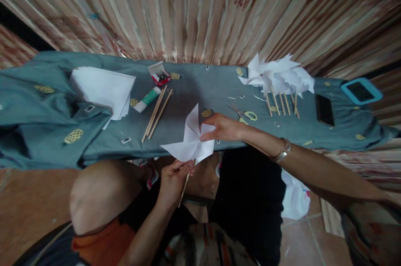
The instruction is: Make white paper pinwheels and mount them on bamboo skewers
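No legible lettering or numbers.

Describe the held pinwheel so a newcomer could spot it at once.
Find the long blue-green cloth, then go to the middle of its near edge. There, above a thin stick held in the left hand, the right hand holds a white paper pinwheel. Unlike the overlapping pinwheels lying toward the cloth's right end, this one is held apart.

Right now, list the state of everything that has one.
Held pinwheel: blades folded
Small box: open
Scissors: lying, blades apparently parted
White-green tube: on its side
Loose sticks: lying flat
Paper sheets: stacked unevenly
Other pinwheels: folded, overlapping
Phone: screen dark
Blue-framed device: screen dark
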The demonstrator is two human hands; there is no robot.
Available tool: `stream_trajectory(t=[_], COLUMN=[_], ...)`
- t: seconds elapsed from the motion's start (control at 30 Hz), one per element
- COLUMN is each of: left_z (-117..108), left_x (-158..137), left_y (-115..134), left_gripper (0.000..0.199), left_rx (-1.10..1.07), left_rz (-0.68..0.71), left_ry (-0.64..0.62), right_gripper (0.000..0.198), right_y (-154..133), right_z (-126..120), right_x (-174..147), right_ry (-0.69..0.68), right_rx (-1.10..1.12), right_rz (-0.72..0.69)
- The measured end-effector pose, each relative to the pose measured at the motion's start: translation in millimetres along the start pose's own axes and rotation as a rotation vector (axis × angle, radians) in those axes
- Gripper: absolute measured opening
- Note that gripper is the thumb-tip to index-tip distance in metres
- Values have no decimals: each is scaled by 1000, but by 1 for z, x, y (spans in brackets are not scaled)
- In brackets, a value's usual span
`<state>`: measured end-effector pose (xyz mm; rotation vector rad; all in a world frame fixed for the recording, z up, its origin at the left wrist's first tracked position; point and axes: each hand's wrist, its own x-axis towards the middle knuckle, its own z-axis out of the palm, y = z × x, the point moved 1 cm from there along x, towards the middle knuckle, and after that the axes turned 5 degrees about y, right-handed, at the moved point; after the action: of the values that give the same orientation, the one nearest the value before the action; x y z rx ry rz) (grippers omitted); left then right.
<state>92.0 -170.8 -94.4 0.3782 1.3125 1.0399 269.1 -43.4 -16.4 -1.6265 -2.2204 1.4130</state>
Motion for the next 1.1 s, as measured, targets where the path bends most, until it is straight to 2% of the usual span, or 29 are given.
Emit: stream_trajectory(t=[0.23,0.43,0.6,0.83,1.1], left_z=[8,7,8,13,15], left_x=[11,12,11,9,9], left_y=[1,-8,-10,-8,-11], left_gripper=[36,42,43,48,46], left_rx=[-109,-143,-175,-223,-313], left_rz=[-126,-233,-292,-328,-398], left_ry=[82,134,125,101,27], right_gripper=[15,19,21,18,23], right_y=[-9,-12,-14,-13,-6], right_z=[-7,-3,-1,-4,-8], right_x=[31,42,48,53,56], right_ry=[-103,-137,-186,-229,-297], right_rx=[-174,-377,-503,-546,-513], right_rz=[6,-37,-54,-99,-150])
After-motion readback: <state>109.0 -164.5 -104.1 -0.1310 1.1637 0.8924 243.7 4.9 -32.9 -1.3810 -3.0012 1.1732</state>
